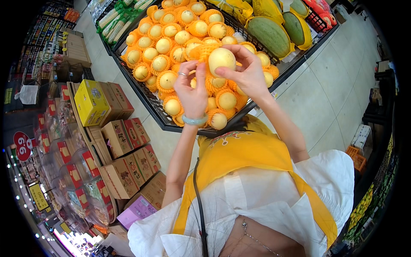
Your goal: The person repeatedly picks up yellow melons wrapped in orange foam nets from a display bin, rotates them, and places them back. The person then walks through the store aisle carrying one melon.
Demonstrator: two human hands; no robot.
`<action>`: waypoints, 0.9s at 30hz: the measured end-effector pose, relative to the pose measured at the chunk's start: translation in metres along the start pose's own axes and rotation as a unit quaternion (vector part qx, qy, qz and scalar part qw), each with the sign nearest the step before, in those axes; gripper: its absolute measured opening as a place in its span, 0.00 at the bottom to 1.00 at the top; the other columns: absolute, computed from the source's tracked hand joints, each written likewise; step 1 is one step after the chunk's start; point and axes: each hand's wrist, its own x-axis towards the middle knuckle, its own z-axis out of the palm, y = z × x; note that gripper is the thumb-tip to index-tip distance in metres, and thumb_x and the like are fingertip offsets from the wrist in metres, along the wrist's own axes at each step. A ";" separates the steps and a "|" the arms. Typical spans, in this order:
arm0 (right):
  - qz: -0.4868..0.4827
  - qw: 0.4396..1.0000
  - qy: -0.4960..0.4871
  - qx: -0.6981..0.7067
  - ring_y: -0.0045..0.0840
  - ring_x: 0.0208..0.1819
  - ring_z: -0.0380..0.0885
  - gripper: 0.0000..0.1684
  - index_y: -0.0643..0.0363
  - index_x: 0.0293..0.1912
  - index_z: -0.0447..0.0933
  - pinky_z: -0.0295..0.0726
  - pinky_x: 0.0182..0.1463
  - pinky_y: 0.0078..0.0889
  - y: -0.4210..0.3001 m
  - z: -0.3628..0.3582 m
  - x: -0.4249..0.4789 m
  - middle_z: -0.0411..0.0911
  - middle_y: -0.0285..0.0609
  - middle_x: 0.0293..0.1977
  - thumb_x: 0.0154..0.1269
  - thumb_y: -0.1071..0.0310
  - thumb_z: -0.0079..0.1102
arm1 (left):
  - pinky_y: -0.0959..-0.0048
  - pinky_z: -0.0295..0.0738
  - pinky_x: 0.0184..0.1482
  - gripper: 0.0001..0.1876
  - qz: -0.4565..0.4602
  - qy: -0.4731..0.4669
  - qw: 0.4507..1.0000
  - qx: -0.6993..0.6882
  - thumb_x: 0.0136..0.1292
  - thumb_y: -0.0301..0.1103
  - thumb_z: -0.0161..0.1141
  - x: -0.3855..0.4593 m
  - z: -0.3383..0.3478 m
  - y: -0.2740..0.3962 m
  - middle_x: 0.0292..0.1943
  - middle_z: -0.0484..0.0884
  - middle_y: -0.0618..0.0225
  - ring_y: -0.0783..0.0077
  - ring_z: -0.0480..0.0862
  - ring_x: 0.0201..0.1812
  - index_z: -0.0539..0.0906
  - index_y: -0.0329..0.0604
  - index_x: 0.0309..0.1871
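A round, pale yellow fruit [222,61], probably a small melon, is between the thumb and fingers of my right hand [247,72]. It is bare on the side facing me. An orange foam net sleeve [207,51] lies against its left side. My left hand [192,91], with a ring and a pale green bangle, pinches the sleeve's edge at the fingertips. Both hands are above a heap of similar yellow fruits [163,46], most of them in orange foam nets. A black plastic crate [141,93] holds the heap.
Large green melons [268,36] in yellow wrapping lie behind the crate's right side, and green-wrapped vegetables [112,24] at its left. Cardboard boxes [120,176] and a yellow box [91,102] stand on the left. Tiled floor [324,93] stretches to the right.
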 end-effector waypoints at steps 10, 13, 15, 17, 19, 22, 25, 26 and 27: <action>-0.136 0.932 0.116 -0.316 0.33 0.41 0.76 0.44 0.68 0.44 0.72 0.78 0.40 0.32 0.024 0.004 0.003 0.72 0.45 0.39 0.36 0.47 0.82 | 0.68 0.75 0.56 0.07 -0.141 0.021 0.969 -0.201 0.76 0.35 0.49 -0.032 0.019 0.004 0.48 0.73 0.72 0.77 0.75 0.53 0.70 0.47 0.52; -0.183 0.918 0.167 -0.309 0.34 0.37 0.77 0.43 0.68 0.42 0.72 0.78 0.38 0.33 0.031 0.009 0.002 0.71 0.45 0.37 0.34 0.45 0.82 | 0.65 0.73 0.58 0.09 -0.167 0.009 0.954 -0.249 0.76 0.37 0.47 -0.035 0.022 0.005 0.51 0.72 0.71 0.74 0.75 0.55 0.68 0.49 0.54; -0.228 0.904 0.191 -0.308 0.34 0.34 0.76 0.42 0.67 0.41 0.73 0.77 0.35 0.32 0.037 0.012 0.002 0.71 0.44 0.35 0.35 0.46 0.82 | 0.66 0.74 0.56 0.11 -0.178 0.009 0.946 -0.273 0.77 0.37 0.46 -0.033 0.024 0.007 0.51 0.73 0.70 0.74 0.75 0.55 0.67 0.49 0.57; -0.285 0.885 0.196 -0.311 0.33 0.30 0.75 0.38 0.66 0.40 0.73 0.76 0.31 0.31 0.040 0.013 0.004 0.71 0.44 0.34 0.38 0.49 0.82 | 0.70 0.78 0.52 0.13 -0.185 0.017 0.937 -0.298 0.77 0.36 0.46 -0.028 0.027 0.010 0.49 0.74 0.70 0.76 0.76 0.52 0.65 0.49 0.61; -0.320 0.882 0.186 -0.290 0.29 0.29 0.73 0.33 0.65 0.41 0.74 0.74 0.28 0.28 0.040 0.015 0.003 0.70 0.42 0.31 0.41 0.55 0.81 | 0.70 0.78 0.51 0.17 -0.171 -0.002 0.944 -0.281 0.76 0.36 0.47 -0.027 0.027 0.012 0.49 0.75 0.69 0.76 0.76 0.52 0.63 0.50 0.65; -0.342 0.875 0.174 -0.296 0.24 0.26 0.70 0.26 0.63 0.40 0.75 0.70 0.25 0.24 0.041 0.014 -0.004 0.69 0.39 0.27 0.46 0.62 0.79 | 0.70 0.78 0.50 0.22 -0.184 -0.025 0.943 -0.276 0.75 0.35 0.50 -0.024 0.022 0.005 0.48 0.76 0.68 0.76 0.77 0.52 0.60 0.52 0.69; -0.323 0.886 0.169 -0.288 0.22 0.25 0.68 0.22 0.62 0.41 0.77 0.67 0.25 0.23 0.040 0.012 -0.007 0.68 0.37 0.25 0.49 0.65 0.77 | 0.71 0.79 0.49 0.24 -0.199 -0.018 0.941 -0.274 0.73 0.34 0.53 -0.024 0.025 0.004 0.49 0.75 0.68 0.76 0.77 0.51 0.60 0.51 0.69; -0.312 0.892 0.168 -0.279 0.21 0.24 0.68 0.21 0.62 0.41 0.78 0.67 0.25 0.22 0.038 0.012 -0.006 0.68 0.36 0.24 0.50 0.66 0.77 | 0.71 0.79 0.49 0.24 -0.201 -0.011 0.941 -0.272 0.73 0.34 0.54 -0.025 0.026 0.005 0.49 0.74 0.68 0.77 0.77 0.51 0.61 0.51 0.68; -0.296 0.903 0.158 -0.267 0.21 0.25 0.68 0.20 0.61 0.42 0.79 0.67 0.25 0.22 0.036 0.011 -0.006 0.68 0.36 0.25 0.51 0.66 0.76 | 0.69 0.79 0.50 0.23 -0.188 -0.002 0.949 -0.252 0.72 0.33 0.54 -0.024 0.026 0.005 0.51 0.74 0.66 0.75 0.78 0.51 0.61 0.50 0.68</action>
